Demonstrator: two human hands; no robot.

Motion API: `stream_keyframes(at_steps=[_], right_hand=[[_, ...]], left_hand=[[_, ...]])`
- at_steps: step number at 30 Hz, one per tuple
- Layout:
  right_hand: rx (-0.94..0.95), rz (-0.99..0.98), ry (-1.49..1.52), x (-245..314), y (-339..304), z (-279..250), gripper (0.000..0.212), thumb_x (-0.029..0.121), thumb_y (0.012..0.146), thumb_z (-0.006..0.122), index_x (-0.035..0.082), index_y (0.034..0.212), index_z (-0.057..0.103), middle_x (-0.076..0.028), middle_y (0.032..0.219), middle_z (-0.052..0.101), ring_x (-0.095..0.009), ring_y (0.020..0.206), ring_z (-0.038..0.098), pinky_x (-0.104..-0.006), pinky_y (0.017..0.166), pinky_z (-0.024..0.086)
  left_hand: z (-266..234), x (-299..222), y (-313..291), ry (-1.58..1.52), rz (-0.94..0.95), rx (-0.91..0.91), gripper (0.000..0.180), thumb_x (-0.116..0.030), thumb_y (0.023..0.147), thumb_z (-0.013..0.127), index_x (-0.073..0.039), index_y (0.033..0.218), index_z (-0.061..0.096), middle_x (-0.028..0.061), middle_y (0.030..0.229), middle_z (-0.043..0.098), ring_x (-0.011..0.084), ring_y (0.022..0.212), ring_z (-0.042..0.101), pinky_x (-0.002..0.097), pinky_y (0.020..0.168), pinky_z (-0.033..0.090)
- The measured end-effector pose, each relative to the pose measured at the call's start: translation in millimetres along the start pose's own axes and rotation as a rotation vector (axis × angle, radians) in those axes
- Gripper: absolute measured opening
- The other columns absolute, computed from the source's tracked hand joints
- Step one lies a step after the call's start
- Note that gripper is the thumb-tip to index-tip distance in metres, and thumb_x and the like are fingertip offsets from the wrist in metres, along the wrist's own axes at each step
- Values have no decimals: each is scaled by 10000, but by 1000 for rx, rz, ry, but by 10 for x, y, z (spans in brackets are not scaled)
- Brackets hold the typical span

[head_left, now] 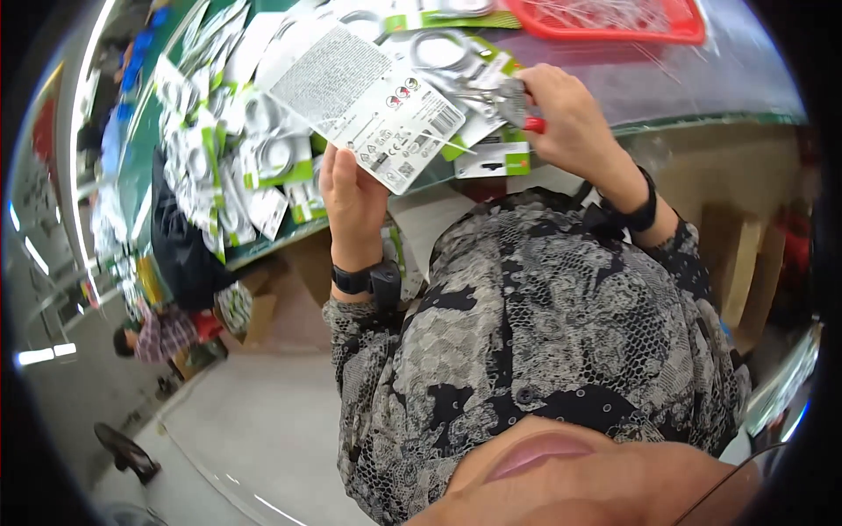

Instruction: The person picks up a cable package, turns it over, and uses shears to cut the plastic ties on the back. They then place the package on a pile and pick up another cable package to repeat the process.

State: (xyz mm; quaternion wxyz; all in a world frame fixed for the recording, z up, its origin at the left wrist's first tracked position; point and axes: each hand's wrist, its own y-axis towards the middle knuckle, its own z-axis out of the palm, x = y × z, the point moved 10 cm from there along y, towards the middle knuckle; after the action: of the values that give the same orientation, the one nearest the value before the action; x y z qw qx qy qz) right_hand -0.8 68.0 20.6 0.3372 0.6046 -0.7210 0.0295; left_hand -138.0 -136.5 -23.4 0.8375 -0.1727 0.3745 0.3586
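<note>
My left hand grips the lower edge of a white cardboard package, its printed back turned up and tilted over the table edge. A thin white cable tie sticks out across the package's lower right part. In my right hand is a pair of metal pliers with a red grip. Their jaws point left toward the package, and I cannot tell whether they touch it. Beneath and behind lie more packages with coiled white cables on white and green cards.
A heap of packaged cables covers the table's left side. A red tray of white cable ties stands at the far right. Below the green table edge are cardboard boxes. Another person is farther off at the left.
</note>
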Motion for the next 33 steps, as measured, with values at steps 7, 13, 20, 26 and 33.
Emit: stream_keyframes(at_steps=[7,13,20,26,33], right_hand=[[-113,54,-64,-397,-5,-247,401,16,693,625,27,1078,513,-127,890,553,-336,867,551,-415,753,438],[-192,82,-72,-664,-108,-439,397,16,695,620,26,1078,513,-128,889,553,-338,864,553,-423,760,445],[-244,132,-143,-827,-240,-610,372,32,708,626,23,1061,510,-134,872,551,-339,820,559,-417,731,459],[-152,231,-91,-1019,-292,-635,397,96,714,663,37,1077,513,-131,953,597,-323,962,586,-428,802,471],[-102,344,-116,-1170,-424,-517,311,26,724,616,22,1016,510,-160,899,588,-361,872,586,-440,737,469]], left_hand=[[580,530,298,51,-131,178,483,-206,986,525,29,1374,359,152,1315,533,239,1178,560,394,1005,455],[901,769,556,65,-159,256,491,-199,982,536,15,1383,352,144,1324,527,238,1202,545,399,1018,446],[1147,896,613,57,-187,363,491,-183,985,527,5,1396,335,131,1349,506,240,1222,532,403,1032,441],[1311,969,686,39,-186,372,476,-173,987,520,3,1390,339,135,1351,502,237,1226,528,399,1025,448],[1337,1087,668,146,-176,395,418,-170,985,523,-1,1342,384,133,1310,527,237,1209,538,398,1008,465]])
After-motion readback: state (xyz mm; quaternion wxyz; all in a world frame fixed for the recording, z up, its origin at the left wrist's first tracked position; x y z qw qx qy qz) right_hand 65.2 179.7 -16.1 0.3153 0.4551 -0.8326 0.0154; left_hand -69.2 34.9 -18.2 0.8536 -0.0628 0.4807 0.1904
